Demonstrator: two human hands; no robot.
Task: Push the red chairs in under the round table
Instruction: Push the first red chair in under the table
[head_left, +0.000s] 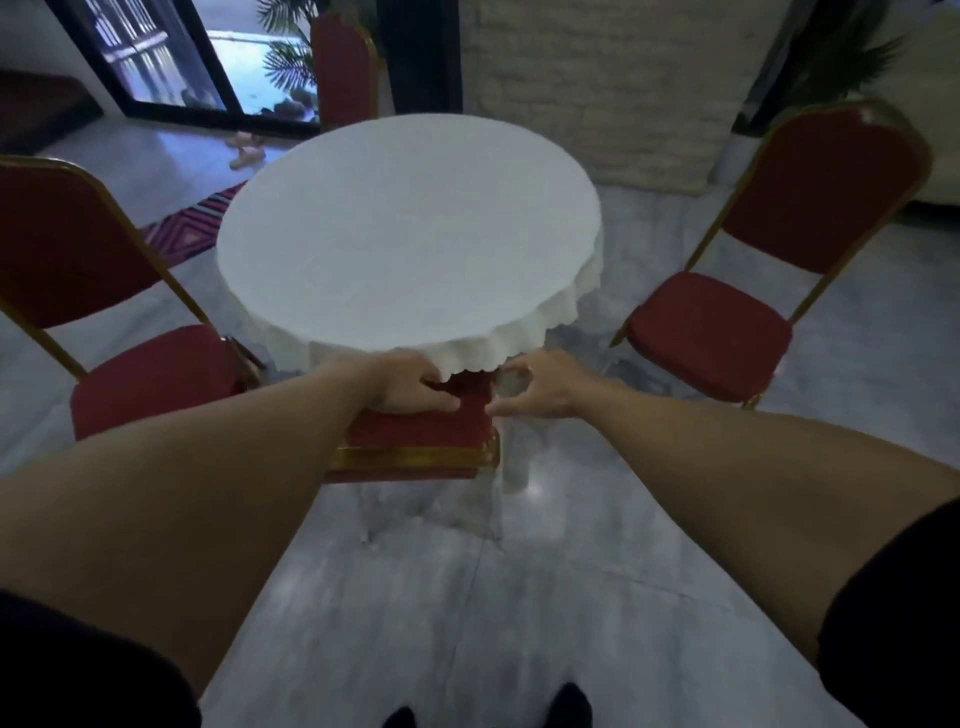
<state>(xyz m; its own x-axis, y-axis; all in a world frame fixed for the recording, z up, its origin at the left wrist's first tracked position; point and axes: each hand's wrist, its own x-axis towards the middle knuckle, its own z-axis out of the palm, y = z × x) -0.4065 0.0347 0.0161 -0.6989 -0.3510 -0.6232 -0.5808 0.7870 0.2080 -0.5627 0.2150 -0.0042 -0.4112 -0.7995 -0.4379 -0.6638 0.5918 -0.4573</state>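
Observation:
A round table (405, 234) under a white scalloped cloth stands in the middle. Right in front of me the nearest red chair (431, 431), gold-framed, has its back close to the table's edge and its seat hidden beneath the cloth. My left hand (410, 387) grips the top of that chair's back. My right hand (540, 387) hovers at the back's right corner with fingers spread, its thumb near the edge. Another red chair (156, 374) stands at the left, its seat corner by the cloth. A third red chair (711, 332) stands apart at the right. A further red chair (345, 67) is behind the table.
Glossy grey tile floor (467, 597) surrounds the table. A striped rug (192, 223) lies at the far left, and slippers (247, 150) lie near a glass door (171, 57). A pale brick wall (597, 78) and a plant (831, 57) are at the back right. My shoes (571, 706) show at the bottom.

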